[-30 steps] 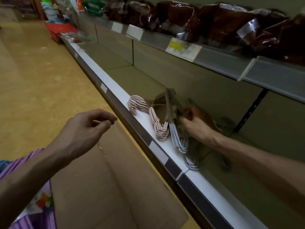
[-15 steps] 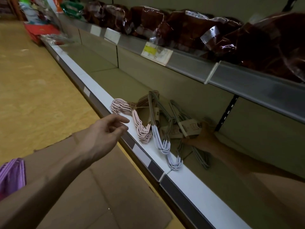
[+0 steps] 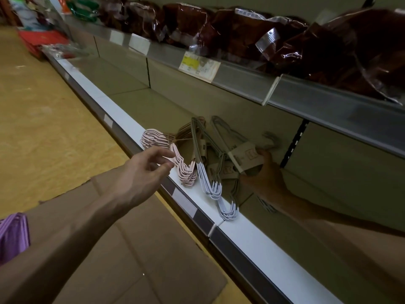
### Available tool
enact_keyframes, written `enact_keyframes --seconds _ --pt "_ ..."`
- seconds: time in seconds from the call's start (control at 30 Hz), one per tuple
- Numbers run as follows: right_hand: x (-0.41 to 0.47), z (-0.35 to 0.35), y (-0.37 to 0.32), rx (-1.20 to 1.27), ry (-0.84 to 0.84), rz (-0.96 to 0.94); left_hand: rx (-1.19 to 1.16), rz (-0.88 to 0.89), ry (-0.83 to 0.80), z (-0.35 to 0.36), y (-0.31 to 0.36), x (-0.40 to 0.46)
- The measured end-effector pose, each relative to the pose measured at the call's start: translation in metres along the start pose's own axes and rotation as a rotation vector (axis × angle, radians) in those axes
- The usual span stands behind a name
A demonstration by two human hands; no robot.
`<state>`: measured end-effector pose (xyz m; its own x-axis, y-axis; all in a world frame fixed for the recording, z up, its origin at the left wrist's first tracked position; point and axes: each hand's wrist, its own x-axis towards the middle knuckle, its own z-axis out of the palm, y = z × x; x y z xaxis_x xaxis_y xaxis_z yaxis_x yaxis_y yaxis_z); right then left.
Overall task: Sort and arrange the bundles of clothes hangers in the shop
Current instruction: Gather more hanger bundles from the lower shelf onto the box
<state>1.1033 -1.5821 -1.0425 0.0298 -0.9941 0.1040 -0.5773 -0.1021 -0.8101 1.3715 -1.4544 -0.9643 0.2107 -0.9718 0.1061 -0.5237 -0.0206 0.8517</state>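
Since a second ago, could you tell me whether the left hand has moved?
Yes. The left hand has come forward to the shelf edge, and now hovers by the pink hangers, where earlier it hung back over the cardboard box.

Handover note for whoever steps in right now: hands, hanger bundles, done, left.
Left hand: empty, fingers loosely curled, hovering at the shelf edge beside the pink bundle.
Right hand: under the upper shelf, grip on the card band of a grey bundle, at the back of the row.
On the shelf: pink bundle, then the white bundles, hooks toward the aisle; more grey ones sit behind, overlapping.
Done: pink and white lie side by side at the front.
Left: set down the grey bundle, straighten the row. The purple hangers at lower left are probably still to shelve.
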Motion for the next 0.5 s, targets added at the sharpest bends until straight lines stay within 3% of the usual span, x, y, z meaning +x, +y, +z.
enact_keyframes --seconds 0.2,0.27,0.37,0.5 --pt "-0.037 0.010 -0.044 -0.026 -0.210 -0.189 0.024 -0.012 0.115 -0.021 -0.004 -0.003" --pt "-0.049 0.019 -0.062 0.017 -0.337 -0.206 -0.138 -0.119 0.197 -0.030 -0.004 -0.004" --pt "-0.065 0.037 -0.085 -0.033 -0.384 -0.275 -0.467 -0.301 0.287 -0.049 -0.011 -0.006" --pt "-0.090 0.066 -0.119 0.049 -0.498 -0.374 -0.846 -0.368 0.402 -0.080 -0.024 -0.012"
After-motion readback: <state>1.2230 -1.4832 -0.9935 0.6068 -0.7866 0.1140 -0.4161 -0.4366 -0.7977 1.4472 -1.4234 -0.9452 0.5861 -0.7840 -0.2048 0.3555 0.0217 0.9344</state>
